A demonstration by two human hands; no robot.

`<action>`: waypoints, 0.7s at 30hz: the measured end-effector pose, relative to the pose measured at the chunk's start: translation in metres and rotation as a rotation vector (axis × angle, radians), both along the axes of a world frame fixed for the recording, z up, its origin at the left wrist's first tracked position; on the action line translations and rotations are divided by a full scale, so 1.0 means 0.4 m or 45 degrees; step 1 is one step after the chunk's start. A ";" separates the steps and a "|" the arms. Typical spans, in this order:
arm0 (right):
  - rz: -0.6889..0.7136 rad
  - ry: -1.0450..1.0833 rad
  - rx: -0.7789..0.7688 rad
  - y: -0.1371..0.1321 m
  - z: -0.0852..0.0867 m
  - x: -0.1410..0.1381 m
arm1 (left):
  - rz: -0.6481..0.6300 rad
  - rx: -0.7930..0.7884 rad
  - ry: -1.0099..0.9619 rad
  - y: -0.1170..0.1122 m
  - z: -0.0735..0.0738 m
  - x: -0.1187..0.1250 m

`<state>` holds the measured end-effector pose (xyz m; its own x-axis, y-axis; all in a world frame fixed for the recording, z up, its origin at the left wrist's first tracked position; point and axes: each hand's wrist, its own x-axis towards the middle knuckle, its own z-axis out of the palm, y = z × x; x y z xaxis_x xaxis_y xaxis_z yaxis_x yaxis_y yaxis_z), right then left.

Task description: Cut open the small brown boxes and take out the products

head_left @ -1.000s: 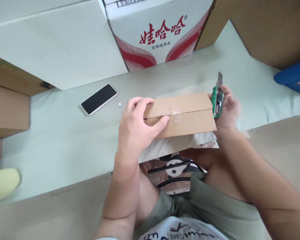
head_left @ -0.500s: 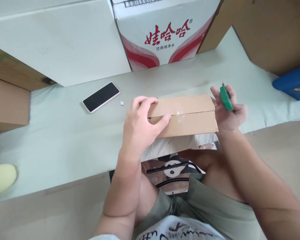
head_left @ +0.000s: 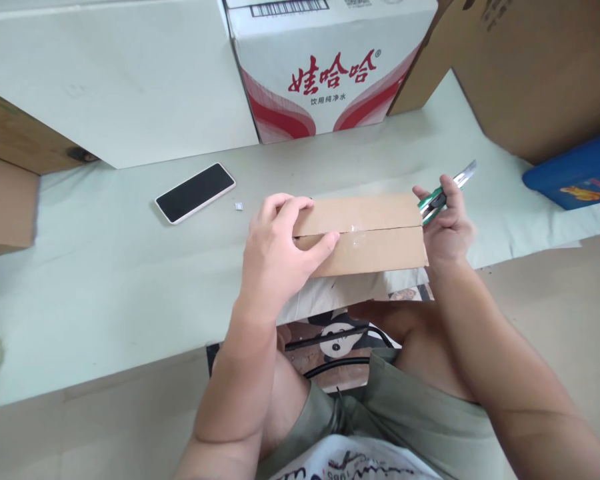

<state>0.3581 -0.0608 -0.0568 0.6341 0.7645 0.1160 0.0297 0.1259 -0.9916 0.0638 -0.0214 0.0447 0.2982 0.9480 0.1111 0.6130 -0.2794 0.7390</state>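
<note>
A small brown cardboard box (head_left: 375, 250) rests at the table's front edge, a seam running along its top with a bit of clear tape across it. My left hand (head_left: 283, 250) grips the box's left end, thumb on top and fingers over the far side. Just off the right end, my right hand (head_left: 450, 230) holds a green utility knife (head_left: 433, 205) between its fingers, the blade out and pointing up and to the right, away from the box. Part of the knife's handle is hidden behind the fingers and the box.
A phone (head_left: 195, 193) and a tiny white piece (head_left: 239, 207) lie left of the box. Along the back stand a white box (head_left: 130, 87), a red-and-white water carton (head_left: 330, 93) and a large brown carton (head_left: 535, 80). A blue container (head_left: 575, 167) is at right.
The utility knife has turned in my right hand, its blade swinging out to the right. My left hand still grips the box. The view has shifted slightly.
</note>
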 end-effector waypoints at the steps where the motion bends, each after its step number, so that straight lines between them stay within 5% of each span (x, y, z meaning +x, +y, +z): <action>1: -0.039 0.081 0.038 -0.002 0.007 -0.002 | 0.001 0.003 -0.001 0.000 -0.001 0.000; 12: -0.122 0.028 -0.042 -0.022 0.046 -0.037 | -0.003 -0.023 0.004 0.004 0.002 0.001; 17: -0.407 -0.161 0.077 -0.035 0.075 -0.049 | 0.001 0.002 -0.005 0.003 0.000 0.001; 21: -0.526 0.051 0.207 -0.028 0.082 -0.035 | 0.014 0.010 -0.012 0.001 -0.001 0.002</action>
